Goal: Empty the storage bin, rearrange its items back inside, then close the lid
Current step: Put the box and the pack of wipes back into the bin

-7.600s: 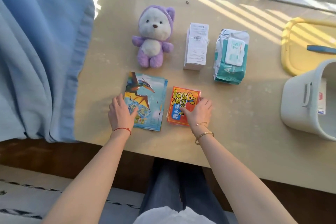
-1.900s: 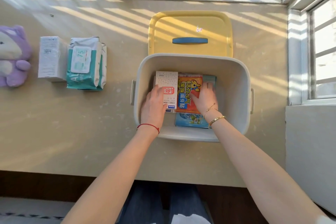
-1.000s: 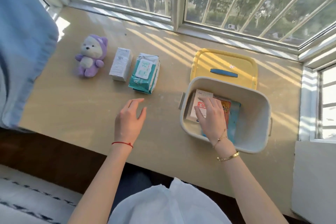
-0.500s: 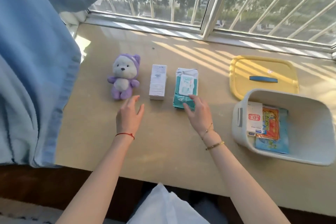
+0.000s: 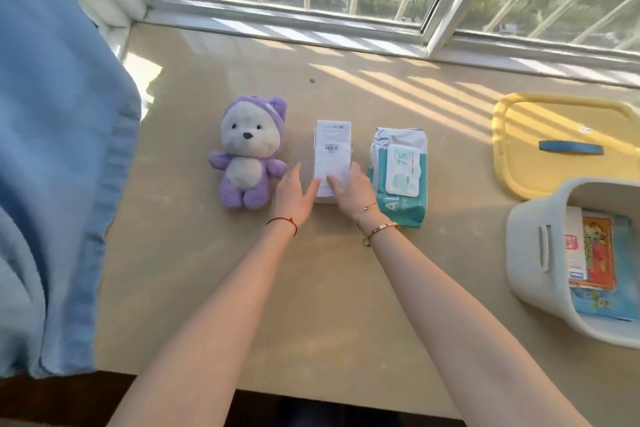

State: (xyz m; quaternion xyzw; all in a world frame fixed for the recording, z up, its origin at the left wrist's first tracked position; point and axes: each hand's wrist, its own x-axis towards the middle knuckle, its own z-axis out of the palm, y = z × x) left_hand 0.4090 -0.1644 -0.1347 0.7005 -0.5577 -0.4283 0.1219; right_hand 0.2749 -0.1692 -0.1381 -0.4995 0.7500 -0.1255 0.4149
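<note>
Left hand [image 5: 294, 196] with fingers straight beside, and right hand [image 5: 349, 192] with fingers laid on, the tall white cardboard box [image 5: 331, 156] at frame centre, between plush and wipes; probably light, stiff, best gripped by its long sides.

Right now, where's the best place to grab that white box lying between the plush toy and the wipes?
Probably by the white box's long side faces at the near end, coming from above: it lies flat, with narrow gaps beside plush toy and wipes.
</note>
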